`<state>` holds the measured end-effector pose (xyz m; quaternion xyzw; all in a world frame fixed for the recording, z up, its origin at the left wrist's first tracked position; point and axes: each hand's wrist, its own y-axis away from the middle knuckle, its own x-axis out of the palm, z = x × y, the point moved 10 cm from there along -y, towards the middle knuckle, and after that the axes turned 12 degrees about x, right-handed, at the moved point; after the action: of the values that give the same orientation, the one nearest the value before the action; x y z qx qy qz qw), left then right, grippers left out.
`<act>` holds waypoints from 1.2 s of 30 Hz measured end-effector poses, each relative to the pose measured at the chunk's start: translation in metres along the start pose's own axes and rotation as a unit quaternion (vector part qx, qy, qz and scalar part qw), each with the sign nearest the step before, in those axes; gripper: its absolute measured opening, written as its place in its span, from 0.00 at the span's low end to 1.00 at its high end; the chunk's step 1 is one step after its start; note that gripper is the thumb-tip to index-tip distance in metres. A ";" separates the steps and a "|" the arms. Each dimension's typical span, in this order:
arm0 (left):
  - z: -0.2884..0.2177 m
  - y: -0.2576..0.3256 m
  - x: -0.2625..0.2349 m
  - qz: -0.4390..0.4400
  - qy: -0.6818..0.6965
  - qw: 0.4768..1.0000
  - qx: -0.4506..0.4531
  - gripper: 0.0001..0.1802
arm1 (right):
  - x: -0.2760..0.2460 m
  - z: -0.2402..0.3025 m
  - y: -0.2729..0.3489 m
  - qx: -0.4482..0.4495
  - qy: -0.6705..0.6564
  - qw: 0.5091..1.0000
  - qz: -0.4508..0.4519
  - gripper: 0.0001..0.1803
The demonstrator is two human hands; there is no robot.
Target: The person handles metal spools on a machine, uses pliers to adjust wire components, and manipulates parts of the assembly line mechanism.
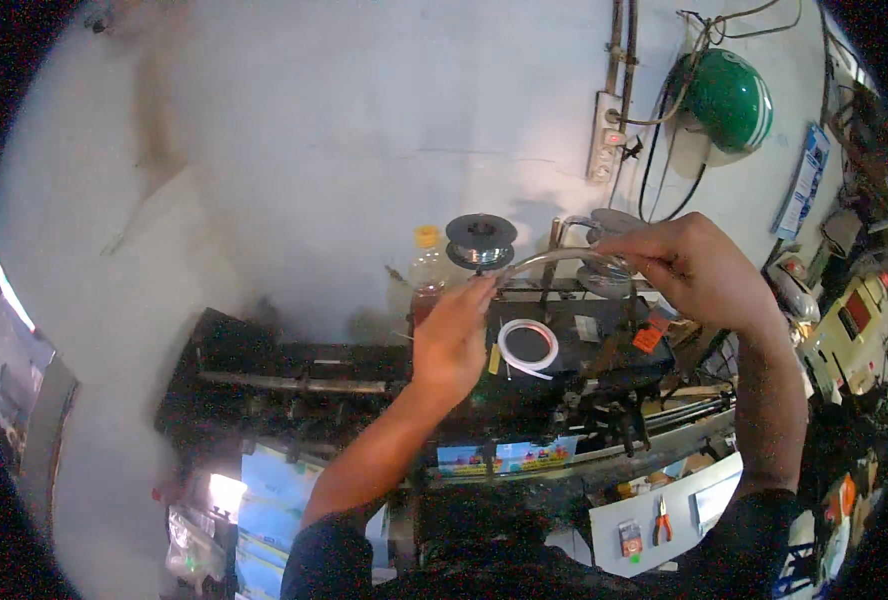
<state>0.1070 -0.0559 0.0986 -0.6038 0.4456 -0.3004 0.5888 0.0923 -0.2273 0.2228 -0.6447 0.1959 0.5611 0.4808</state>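
Between my two hands a thin, pale, shiny strip or tube (556, 254) bows upward; its exact kind is hard to make out. My left hand (450, 338) pinches its left end, fingertips together. The other end is in the closed fingers of my right hand (699, 268), which is raised with the wrist bent. Below the strip, a coil of white tubing (528, 370) lies on a black machine top (589, 370). Just behind my left hand stand a spool of silvery wire (481, 243) and a bottle with a yellow cap (427, 238).
A second spool (604, 278) sits behind the strip, partly hidden. An orange packet (653, 329) lies near my right forearm. Orange-handled pliers (662, 520) rest on a white surface lower right. On the wall are a power strip (605, 135) with cables and a green helmet (729, 100).
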 end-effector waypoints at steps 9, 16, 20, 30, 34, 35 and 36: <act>0.007 0.004 -0.001 0.024 0.014 1.000 -0.010 0.21 | 0.006 -0.044 0.020 0.062 -0.112 0.991 -0.024 0.19; 0.011 0.006 -0.004 0.007 -0.015 1.000 -0.015 0.19 | 0.021 -0.063 0.036 0.156 -0.147 0.977 0.013 0.21; 0.009 0.005 -0.005 -0.002 -0.033 0.999 0.006 0.12 | 0.014 -0.053 0.046 0.062 -0.123 0.987 -0.083 0.21; 0.024 0.015 -0.004 -0.006 0.010 0.997 -0.079 0.13 | 0.027 -0.051 0.054 0.076 -0.097 0.990 -0.061 0.20; 0.013 0.005 -0.006 -0.005 -0.017 0.999 -0.049 0.13 | 0.019 -0.052 0.059 0.066 -0.073 0.991 -0.093 0.20; 0.009 0.003 -0.006 -0.004 -0.023 0.999 -0.035 0.13 | 0.020 -0.055 0.060 0.066 -0.073 0.991 -0.093 0.20; 0.010 0.003 -0.006 -0.004 -0.024 0.999 -0.034 0.13 | 0.025 -0.061 0.060 0.080 -0.081 0.990 -0.080 0.21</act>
<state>0.1130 -0.0462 0.0956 -0.6326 0.4389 -0.2724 0.5770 0.0845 -0.2995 0.1702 -0.5698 0.1488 0.5539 0.5886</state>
